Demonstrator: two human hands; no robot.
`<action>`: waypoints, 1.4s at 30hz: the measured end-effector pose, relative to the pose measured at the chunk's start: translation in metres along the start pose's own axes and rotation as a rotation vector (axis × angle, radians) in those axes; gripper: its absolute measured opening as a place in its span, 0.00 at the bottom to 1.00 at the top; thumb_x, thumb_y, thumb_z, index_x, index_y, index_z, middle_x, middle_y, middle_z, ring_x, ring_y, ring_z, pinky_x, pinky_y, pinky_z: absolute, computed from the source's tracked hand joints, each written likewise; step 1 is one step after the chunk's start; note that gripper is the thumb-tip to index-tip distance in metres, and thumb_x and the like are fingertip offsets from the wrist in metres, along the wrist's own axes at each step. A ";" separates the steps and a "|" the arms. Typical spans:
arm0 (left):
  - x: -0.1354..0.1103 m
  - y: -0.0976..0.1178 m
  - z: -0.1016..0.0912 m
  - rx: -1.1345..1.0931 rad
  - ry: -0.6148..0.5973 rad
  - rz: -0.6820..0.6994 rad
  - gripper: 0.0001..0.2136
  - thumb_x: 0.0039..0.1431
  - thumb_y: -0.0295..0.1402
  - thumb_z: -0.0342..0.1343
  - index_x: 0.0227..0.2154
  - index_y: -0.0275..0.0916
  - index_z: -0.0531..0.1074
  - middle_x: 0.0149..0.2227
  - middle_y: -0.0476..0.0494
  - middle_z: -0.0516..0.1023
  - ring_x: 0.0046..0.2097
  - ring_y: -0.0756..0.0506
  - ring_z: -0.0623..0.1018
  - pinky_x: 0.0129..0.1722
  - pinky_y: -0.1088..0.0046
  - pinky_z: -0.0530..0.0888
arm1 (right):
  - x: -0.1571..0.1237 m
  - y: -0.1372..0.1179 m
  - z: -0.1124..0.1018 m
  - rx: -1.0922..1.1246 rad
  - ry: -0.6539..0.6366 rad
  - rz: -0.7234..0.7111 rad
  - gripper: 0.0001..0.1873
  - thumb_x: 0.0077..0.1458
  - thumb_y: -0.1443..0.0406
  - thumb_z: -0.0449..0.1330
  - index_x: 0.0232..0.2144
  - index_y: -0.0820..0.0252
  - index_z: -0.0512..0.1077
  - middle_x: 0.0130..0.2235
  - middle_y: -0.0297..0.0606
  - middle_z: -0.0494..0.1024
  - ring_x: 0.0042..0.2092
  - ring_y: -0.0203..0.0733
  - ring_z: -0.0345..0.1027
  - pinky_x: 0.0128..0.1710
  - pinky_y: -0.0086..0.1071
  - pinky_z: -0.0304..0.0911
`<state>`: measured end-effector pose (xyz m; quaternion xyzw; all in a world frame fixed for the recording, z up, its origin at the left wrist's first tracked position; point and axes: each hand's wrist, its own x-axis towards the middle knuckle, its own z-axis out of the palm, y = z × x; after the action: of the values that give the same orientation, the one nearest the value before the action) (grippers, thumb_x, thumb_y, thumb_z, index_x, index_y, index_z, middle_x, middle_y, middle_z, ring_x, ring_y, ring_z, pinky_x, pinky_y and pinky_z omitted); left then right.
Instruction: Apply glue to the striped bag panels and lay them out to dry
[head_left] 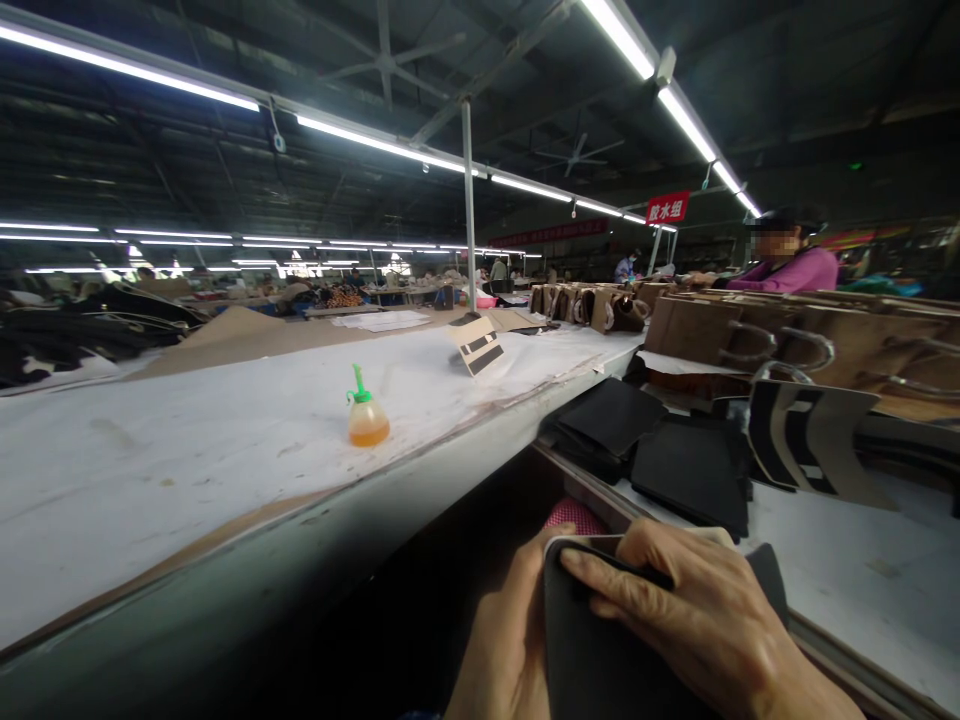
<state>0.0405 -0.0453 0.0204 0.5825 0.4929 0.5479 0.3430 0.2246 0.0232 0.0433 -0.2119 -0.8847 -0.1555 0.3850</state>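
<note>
A dark grey-black flexible panel [589, 655] with a rounded corner is held up close at the lower right. My left hand [506, 625] grips its left edge, thumb near the top corner and the other fingers hidden behind. Across the upper part lies my right hand [697, 610], its fingers bent over the top edge and one fingertip pressed near the corner. A darker strip [652, 573] shows under the right fingers. Pale backing peeks out along the top edge. The panel's lower part runs out of view.
Ahead on the white-covered table stand a green-capped bottle [368, 425] of amber liquid and a tan striped piece [478, 345]. At right are stacked black panels [690, 470], a curved striped piece [810, 435] and brown bags [697, 330]. A co-worker [802, 265] is beyond.
</note>
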 end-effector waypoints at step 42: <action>0.003 -0.027 -0.007 0.334 -0.006 0.039 0.22 0.70 0.51 0.44 0.55 0.49 0.75 0.36 0.42 0.80 0.38 0.41 0.83 0.47 0.64 0.80 | 0.011 -0.010 0.014 0.151 0.001 -0.046 0.16 0.72 0.66 0.51 0.57 0.59 0.70 0.26 0.27 0.65 0.23 0.30 0.59 0.22 0.27 0.53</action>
<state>0.0282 -0.0356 -0.0029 0.6426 0.5646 0.4630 0.2322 0.2042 0.0237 0.0408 -0.1619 -0.8984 -0.0971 0.3966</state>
